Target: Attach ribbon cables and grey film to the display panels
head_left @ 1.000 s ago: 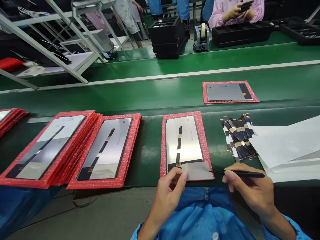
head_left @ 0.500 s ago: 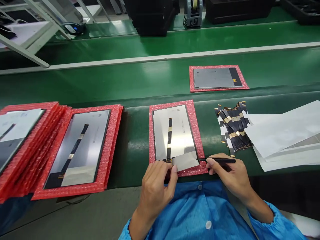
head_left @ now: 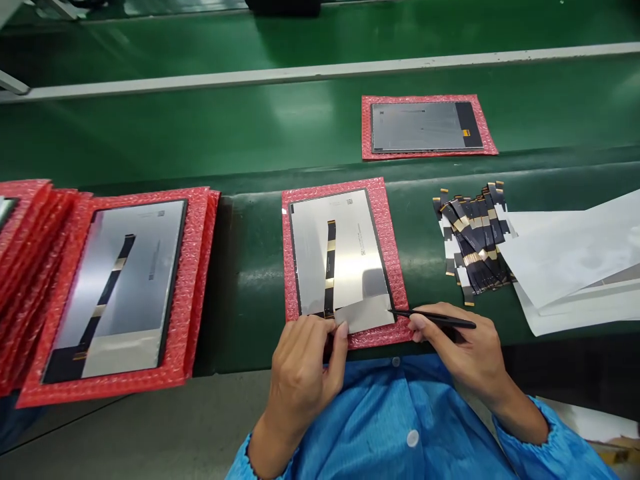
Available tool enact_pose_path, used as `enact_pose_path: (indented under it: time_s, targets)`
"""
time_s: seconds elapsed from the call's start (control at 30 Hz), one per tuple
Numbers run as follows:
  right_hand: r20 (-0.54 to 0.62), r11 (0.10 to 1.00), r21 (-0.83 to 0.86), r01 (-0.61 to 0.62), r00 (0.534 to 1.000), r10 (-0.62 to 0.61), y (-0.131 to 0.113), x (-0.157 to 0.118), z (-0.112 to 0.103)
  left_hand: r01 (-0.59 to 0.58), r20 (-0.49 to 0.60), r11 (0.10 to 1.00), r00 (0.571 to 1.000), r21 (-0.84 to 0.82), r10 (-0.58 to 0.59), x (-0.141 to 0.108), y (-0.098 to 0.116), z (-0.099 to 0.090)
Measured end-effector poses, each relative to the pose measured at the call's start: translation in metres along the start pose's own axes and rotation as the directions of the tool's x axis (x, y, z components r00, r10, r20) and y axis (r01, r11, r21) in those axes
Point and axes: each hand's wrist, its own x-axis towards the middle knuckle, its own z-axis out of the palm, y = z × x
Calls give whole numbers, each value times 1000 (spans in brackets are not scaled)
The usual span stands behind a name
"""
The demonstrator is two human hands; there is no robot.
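A silvery panel point(head_left: 345, 240) lies on pink bubble wrap point(head_left: 393, 267) in front of me, with a dark ribbon cable point(head_left: 330, 260) along it. Across the panel's near edge is a pale grey sheet point(head_left: 367, 315). My left hand point(head_left: 305, 367) pinches the sheet's left corner, fingertips at the panel's near edge beside the cable's end. My right hand point(head_left: 463, 343) is closed around black tweezers point(head_left: 440, 319), whose tips touch the sheet's right side.
Panels on red bubble wrap point(head_left: 200, 267) are stacked at the left. Another wrapped panel point(head_left: 420, 127) lies further back. Right of the work are a pile of ribbon cables point(head_left: 475, 243) and white sheets point(head_left: 575, 260). A pale rail point(head_left: 320, 72) crosses the green surface.
The camera view has tilted down and shifted, so the bench items sit elsewhere in the picture. Both hands keep nearly the same pose, with the tweezer tips still at the sheet's right side.
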Motion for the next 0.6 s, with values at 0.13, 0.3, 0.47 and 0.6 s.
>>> enact_pose_path:
  time_s: [0.13, 0.3, 0.47, 0.6]
  targets:
    - [7, 1000, -2, -13, 1000, 13, 0, 0, 0, -27, -4, 1000, 1000, 13, 27, 2, 1, -1]
    - [16, 1000, -1, -25, 1000, 25, -1, 0, 0, -76, -3, 996, 997, 54, 76, 1, 1, -2]
    - [18, 999, -18, -36, 999, 37, -2, 1, -1, -85, 3, 995, 996, 58, 85, 1, 0, -3]
    - [8, 999, -30, -27, 1000, 27, -3, 1, -1, -66, 6, 996, 998, 53, 65, 1, 1, -3]
